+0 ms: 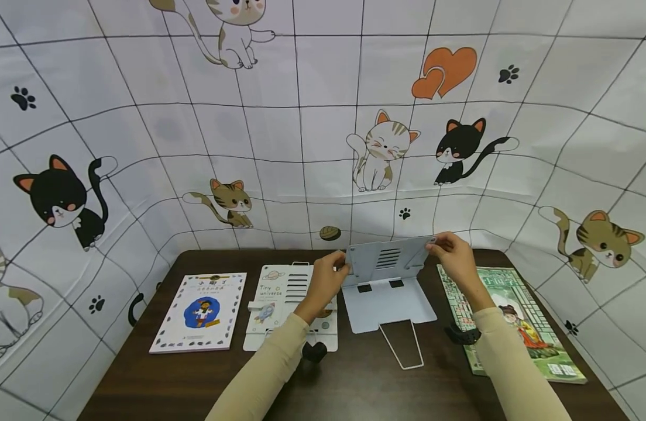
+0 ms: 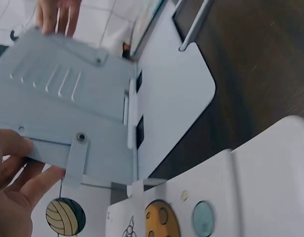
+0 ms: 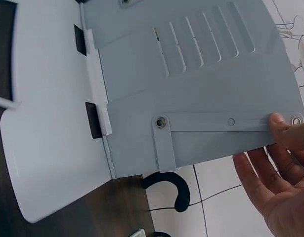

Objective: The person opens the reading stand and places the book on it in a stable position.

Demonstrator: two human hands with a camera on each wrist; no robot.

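Observation:
A light grey metal book stand (image 1: 362,266) stands on the table with its slotted panel raised and its flat base plate (image 1: 388,307) down. From the base a white wire loop (image 1: 418,345) sticks out toward me. My left hand (image 1: 323,283) pinches the panel's left edge near the top. On the opposite edge, my right hand (image 1: 456,263) grips the upper corner between thumb and fingers. Riveted side arms (image 3: 201,122) lie along the panel in the right wrist view. Left of it lies a white book stand (image 1: 267,292) printed "Tiny universe", partly hidden by my left arm.
A white book (image 1: 199,313) with a blue round picture lies at the table's left. Under my right forearm is a green illustrated book (image 1: 512,310). The dark table (image 1: 354,386) backs onto a cat-print cloth (image 1: 328,134).

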